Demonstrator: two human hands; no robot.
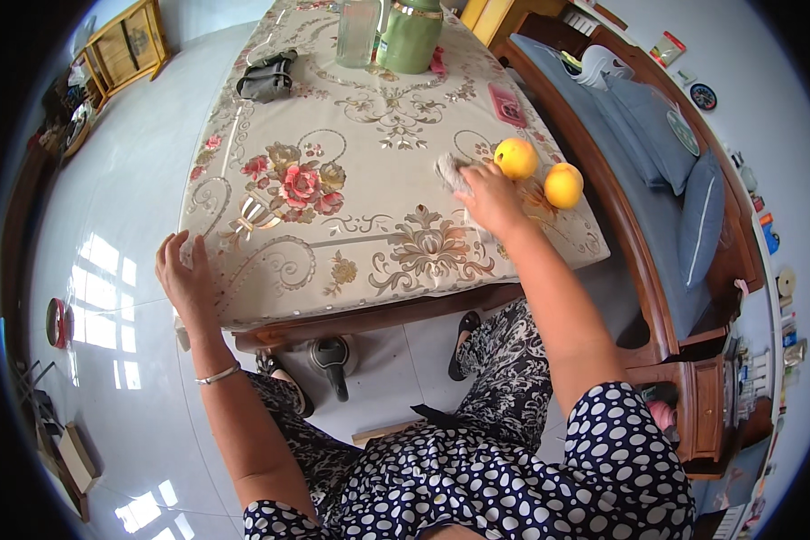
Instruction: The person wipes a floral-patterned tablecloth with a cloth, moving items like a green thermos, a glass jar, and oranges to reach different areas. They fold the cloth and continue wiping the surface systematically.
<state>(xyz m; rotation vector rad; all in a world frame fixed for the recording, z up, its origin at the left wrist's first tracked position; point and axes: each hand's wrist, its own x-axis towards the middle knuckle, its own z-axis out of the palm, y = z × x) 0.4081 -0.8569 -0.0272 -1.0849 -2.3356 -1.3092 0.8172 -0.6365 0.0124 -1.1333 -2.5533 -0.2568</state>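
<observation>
A long table (378, 135) stands before me under a cream cloth patterned with flowers and scrolls. My right hand (492, 200) presses a crumpled greyish rag (448, 171) onto its surface, with the fingers closed over it. Close beside that hand, on its right, sit two round yellow-orange fruits, the farther fruit (516, 158) and the nearer fruit (563, 185). At the table's near left corner is my left hand (187, 274), with fingers loosely bent and apart. Nothing shows in it. Whether it touches the tablecloth, I cannot tell.
Farther back are a dark grey pouch (266, 76), a clear pitcher (358, 34), a green jug (410, 38) and a pink card-like item (508, 105). A wooden bench (639, 270) with blue cushions runs along the right. A scale-like grey object (333, 358) lies under the table's near edge.
</observation>
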